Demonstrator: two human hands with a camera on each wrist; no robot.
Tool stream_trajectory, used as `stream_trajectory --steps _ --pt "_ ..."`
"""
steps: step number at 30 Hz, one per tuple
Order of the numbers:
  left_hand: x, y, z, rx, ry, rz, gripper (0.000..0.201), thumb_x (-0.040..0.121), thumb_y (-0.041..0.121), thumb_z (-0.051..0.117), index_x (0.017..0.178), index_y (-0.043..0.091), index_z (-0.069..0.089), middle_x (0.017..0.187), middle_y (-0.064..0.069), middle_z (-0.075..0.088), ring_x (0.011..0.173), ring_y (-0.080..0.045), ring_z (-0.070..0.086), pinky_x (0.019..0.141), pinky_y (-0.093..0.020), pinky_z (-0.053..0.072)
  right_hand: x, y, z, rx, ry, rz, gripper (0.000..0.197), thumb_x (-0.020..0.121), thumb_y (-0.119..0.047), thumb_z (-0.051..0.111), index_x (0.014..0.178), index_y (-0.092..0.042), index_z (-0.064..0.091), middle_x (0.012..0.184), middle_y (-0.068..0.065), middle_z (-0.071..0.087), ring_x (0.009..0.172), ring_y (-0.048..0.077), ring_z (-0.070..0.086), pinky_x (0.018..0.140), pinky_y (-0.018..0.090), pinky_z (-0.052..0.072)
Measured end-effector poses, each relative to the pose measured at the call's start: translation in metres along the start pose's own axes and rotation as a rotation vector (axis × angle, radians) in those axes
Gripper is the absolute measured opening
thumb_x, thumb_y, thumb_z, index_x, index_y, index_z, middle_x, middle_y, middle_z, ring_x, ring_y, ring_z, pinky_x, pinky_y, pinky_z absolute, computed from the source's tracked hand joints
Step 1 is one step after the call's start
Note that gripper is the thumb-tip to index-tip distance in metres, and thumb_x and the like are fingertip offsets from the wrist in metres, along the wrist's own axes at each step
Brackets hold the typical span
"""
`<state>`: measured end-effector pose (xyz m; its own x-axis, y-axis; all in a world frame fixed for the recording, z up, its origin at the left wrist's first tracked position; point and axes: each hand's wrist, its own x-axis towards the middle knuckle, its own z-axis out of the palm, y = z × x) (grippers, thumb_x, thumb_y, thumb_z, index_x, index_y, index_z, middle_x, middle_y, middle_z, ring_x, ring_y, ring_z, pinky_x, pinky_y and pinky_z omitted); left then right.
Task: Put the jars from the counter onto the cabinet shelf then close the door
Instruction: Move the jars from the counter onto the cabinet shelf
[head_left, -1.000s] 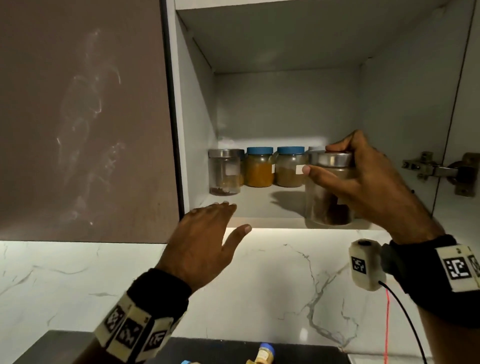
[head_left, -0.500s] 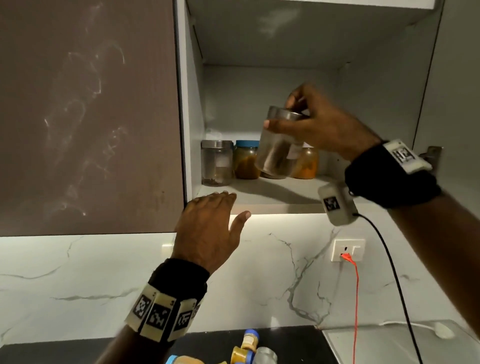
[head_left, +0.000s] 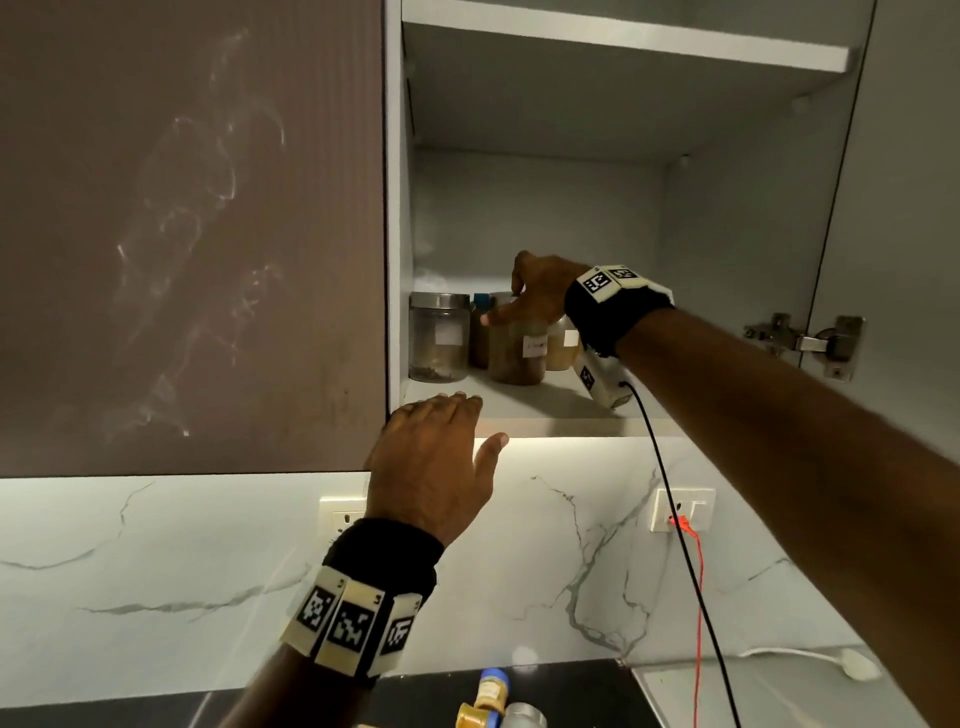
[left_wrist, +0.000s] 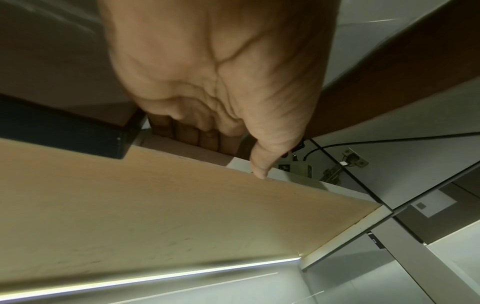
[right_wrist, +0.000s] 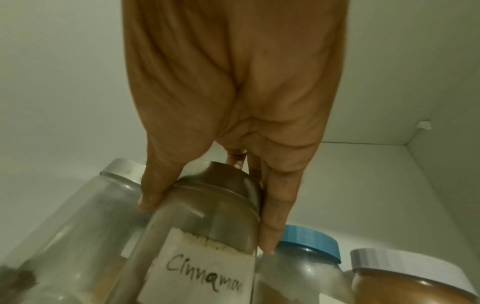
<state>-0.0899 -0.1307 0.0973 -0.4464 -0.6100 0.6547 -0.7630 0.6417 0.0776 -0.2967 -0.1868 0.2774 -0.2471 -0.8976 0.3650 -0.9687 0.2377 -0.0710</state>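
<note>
My right hand (head_left: 519, 306) reaches into the open cabinet and grips the steel lid of a clear jar labelled Cinnamon (head_left: 517, 353), which stands on the shelf (head_left: 545, 410). In the right wrist view my right hand (right_wrist: 207, 224) has its thumb and fingers (right_wrist: 275, 226) clamped on either side of the cinnamon jar (right_wrist: 205, 267). A steel-lidded jar (head_left: 439, 338) stands just left of it, with a blue-lidded jar (right_wrist: 309, 244) and a pale-lidded jar (right_wrist: 405, 273) on the right. My left hand (head_left: 457, 415) rests open on the shelf's front edge, with its thumb (left_wrist: 259, 164) under the edge.
The cabinet door (head_left: 909, 208) stands open at the right on its hinge (head_left: 810, 343). A closed brown door (head_left: 192, 234) fills the left. More small jars (head_left: 493, 696) wait on the dark counter below. A wall socket (head_left: 680, 509) with a red cable sits on the marble backsplash.
My right hand has carried the cinnamon jar from mid-air in front of the cabinet down onto the shelf beside the other jars. My left hand has stayed at the shelf edge.
</note>
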Motion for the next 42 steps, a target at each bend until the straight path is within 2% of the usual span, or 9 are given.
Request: stream_trajectory --steps 3,9,16,19,24,28,31,38,42 --pt "0.0 0.001 0.0 0.004 0.009 0.006 0.063 0.102 0.061 0.036 0.152 0.024 0.046 0.156 0.001 0.05 0.145 -0.02 0.045 0.122 -0.039 0.028 0.012 0.001 0.008 0.009 0.009 0.023 0.085 0.079 -0.076 0.074 0.137 -0.019 0.048 0.13 0.007 0.06 0.108 0.029 0.062 0.083 0.041 0.051" --pt "0.0 0.0 0.0 0.0 0.017 0.007 0.062 0.102 0.06 0.037 0.15 0.022 0.049 0.153 0.0 0.053 0.142 -0.021 0.048 0.12 -0.039 0.03 0.017 -0.005 0.011 0.011 0.023 0.037 0.083 0.07 -0.087 0.07 0.115 -0.019 0.054 0.103 0.005 0.067 0.089 0.025 0.067 0.08 0.041 0.058" --pt "-0.001 0.0 0.001 -0.019 0.005 0.003 0.063 0.103 0.059 0.038 0.152 0.022 0.046 0.156 -0.002 0.05 0.146 -0.023 0.045 0.123 -0.041 0.027 0.013 -0.014 0.01 0.035 0.022 0.028 0.083 0.071 -0.086 0.07 0.12 -0.021 0.052 0.096 0.001 0.06 0.086 0.022 0.064 0.075 0.038 0.052" --pt "-0.001 0.0 0.0 -0.021 0.011 0.003 0.063 0.103 0.059 0.039 0.151 0.021 0.048 0.155 -0.003 0.051 0.145 -0.024 0.046 0.122 -0.042 0.028 0.01 -0.012 0.009 0.042 -0.008 0.027 0.08 0.072 -0.088 0.068 0.12 -0.027 0.051 0.112 0.004 0.064 0.097 0.028 0.067 0.088 0.045 0.058" --pt "-0.002 -0.001 -0.001 -0.006 0.018 0.013 0.061 0.103 0.058 0.04 0.15 0.02 0.048 0.153 -0.002 0.053 0.142 -0.023 0.048 0.12 -0.04 0.03 -0.007 -0.01 -0.007 -0.061 0.078 -0.076 0.067 0.091 -0.078 0.056 0.131 -0.024 0.064 0.147 0.007 0.057 0.13 0.031 0.056 0.095 0.039 0.042" --pt "-0.001 -0.005 0.002 -0.036 0.096 0.039 0.059 0.101 0.057 0.044 0.144 0.019 0.056 0.145 -0.004 0.061 0.133 -0.025 0.057 0.114 -0.043 0.037 -0.034 -0.002 -0.017 -0.088 0.026 -0.091 0.075 0.09 -0.082 0.051 0.151 -0.039 0.053 0.167 -0.002 0.04 0.152 0.03 0.038 0.121 0.05 0.029" --pt "-0.002 -0.006 0.007 -0.02 0.122 0.072 0.058 0.1 0.057 0.042 0.143 0.02 0.057 0.144 -0.004 0.062 0.13 -0.026 0.058 0.112 -0.044 0.038 -0.063 0.0 -0.013 -0.028 0.063 -0.124 0.077 0.093 -0.076 0.055 0.158 -0.037 0.042 0.167 -0.001 0.038 0.152 0.028 0.038 0.121 0.046 0.029" --pt "-0.005 -0.007 0.009 -0.052 0.189 0.11 0.056 0.102 0.054 0.042 0.142 0.019 0.058 0.143 -0.005 0.063 0.132 -0.027 0.057 0.113 -0.045 0.036 -0.146 0.002 0.013 0.1 0.209 -0.206 0.057 0.101 -0.055 0.06 0.148 -0.023 0.054 0.144 0.003 0.063 0.123 0.018 0.06 0.095 0.028 0.041" --pt "-0.028 -0.008 0.022 -0.176 0.262 0.188 0.052 0.105 0.043 0.044 0.149 0.016 0.049 0.157 -0.005 0.048 0.149 -0.023 0.039 0.124 -0.043 0.027 -0.205 0.004 0.043 0.161 0.309 -0.22 0.064 0.103 -0.059 0.053 0.156 -0.026 0.043 0.156 0.001 0.053 0.135 0.016 0.053 0.109 0.031 0.042"
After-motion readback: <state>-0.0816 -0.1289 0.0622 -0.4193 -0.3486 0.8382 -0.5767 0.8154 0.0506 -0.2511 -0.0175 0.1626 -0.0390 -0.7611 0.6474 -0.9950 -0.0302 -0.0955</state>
